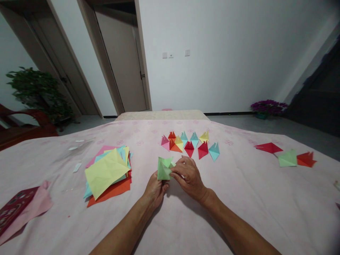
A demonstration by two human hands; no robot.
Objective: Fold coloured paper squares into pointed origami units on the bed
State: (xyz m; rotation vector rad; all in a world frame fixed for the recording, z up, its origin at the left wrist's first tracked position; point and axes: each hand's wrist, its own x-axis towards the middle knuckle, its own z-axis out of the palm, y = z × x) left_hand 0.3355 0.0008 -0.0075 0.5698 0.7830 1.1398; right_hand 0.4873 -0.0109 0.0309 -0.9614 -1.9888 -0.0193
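A partly folded piece of light green origami paper (pixel 163 169) is held up between my two hands over the middle of the table. My left hand (pixel 156 187) grips its lower edge from below, fingers closed behind it. At its right side my right hand (pixel 188 175) pinches a corner between thumb and fingers. Just beyond my hands stand several folded paper cranes, among them a red crane (pixel 203 150), a light blue crane (pixel 214 151) and a pink crane (pixel 165 142). The fingertips behind the green paper are partly hidden.
Left of my hands lies a loose stack of coloured paper (pixel 106 171), yellow on top. Further left are a dark red packet (pixel 17 207) and a clear plastic sheet (pixel 79 152). Folded red paper (pixel 271 147), green paper (pixel 288 158) and orange paper (pixel 306 159) lie at the right.
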